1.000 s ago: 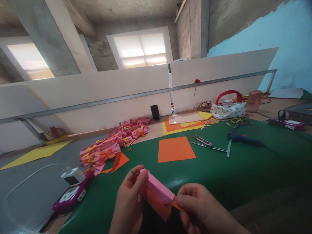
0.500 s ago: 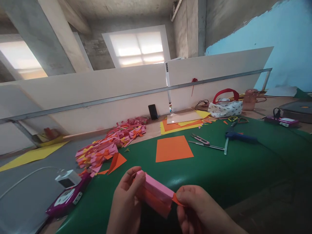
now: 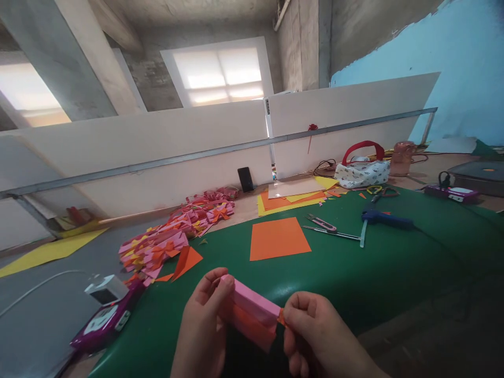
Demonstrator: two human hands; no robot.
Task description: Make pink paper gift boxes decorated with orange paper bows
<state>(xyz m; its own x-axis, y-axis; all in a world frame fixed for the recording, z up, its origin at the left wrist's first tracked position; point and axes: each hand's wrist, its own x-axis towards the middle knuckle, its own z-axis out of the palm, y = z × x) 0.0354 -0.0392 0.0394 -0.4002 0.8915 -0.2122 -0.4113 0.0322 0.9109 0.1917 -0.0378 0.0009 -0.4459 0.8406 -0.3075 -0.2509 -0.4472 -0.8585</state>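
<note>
A folded pink and orange paper piece (image 3: 254, 310) is held tilted above the near edge of the green mat (image 3: 220, 336). My left hand (image 3: 207, 315) is closed on its upper left end, thumb on top of the pink side. At the lower right end, my right hand (image 3: 315, 328) pinches a small orange tip between thumb and forefinger. An orange paper square (image 3: 280, 239) lies flat on the mat beyond my hands. Left of it rests a folded orange paper triangle (image 3: 186, 263), close to a heap of pink, orange and yellow folded paper pieces (image 3: 173, 239).
Thread snips (image 3: 321, 222), tweezers (image 3: 334, 233) and a blue glue gun (image 3: 388, 220) lie on the right. Paper sheets (image 3: 271, 203), a phone (image 3: 245, 179), a patterned bag (image 3: 362, 174) and a bottle (image 3: 402, 158) stand behind. A purple power strip (image 3: 108, 320) is at left.
My right thumb and forefinger have closed further over the orange tip, so less of it shows. The left hand keeps its hold on the paper, and the view has shifted slightly.
</note>
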